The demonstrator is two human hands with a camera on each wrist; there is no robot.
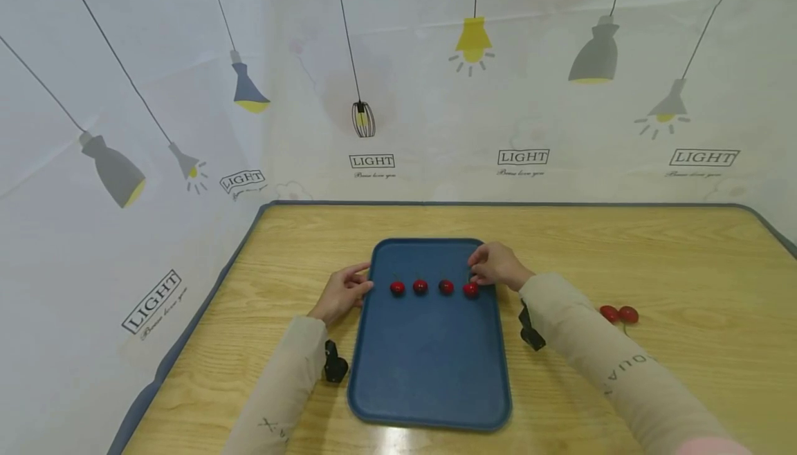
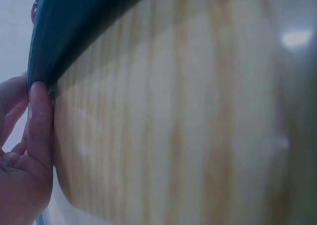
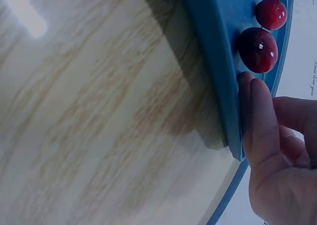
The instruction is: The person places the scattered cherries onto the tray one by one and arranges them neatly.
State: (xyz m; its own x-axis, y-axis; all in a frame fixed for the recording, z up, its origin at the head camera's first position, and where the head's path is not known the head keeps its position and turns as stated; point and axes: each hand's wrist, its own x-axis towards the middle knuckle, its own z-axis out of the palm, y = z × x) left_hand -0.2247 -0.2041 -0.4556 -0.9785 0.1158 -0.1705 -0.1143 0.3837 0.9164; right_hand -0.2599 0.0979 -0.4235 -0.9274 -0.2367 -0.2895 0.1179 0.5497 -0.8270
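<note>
Four red cherries line up across the upper part of a blue tray (image 1: 429,358), their stems pointing away. My right hand (image 1: 497,266) reaches over the tray's right rim, its thumb and fingertips right at the rightmost cherry (image 1: 470,290). In the right wrist view that cherry (image 3: 258,50) rests on the tray, and its thin stem runs in behind the thumb (image 3: 262,118). My left hand (image 1: 342,293) holds the tray's left rim. The left wrist view has the thumb (image 2: 39,116) against the rim (image 2: 54,46), with other fingers partly hidden behind it.
Two more cherries (image 1: 618,314) lie on the wooden table (image 1: 697,289), right of the tray beside my right forearm. A white wall sheet (image 1: 423,95) printed with lamps stands behind the table and along its left side.
</note>
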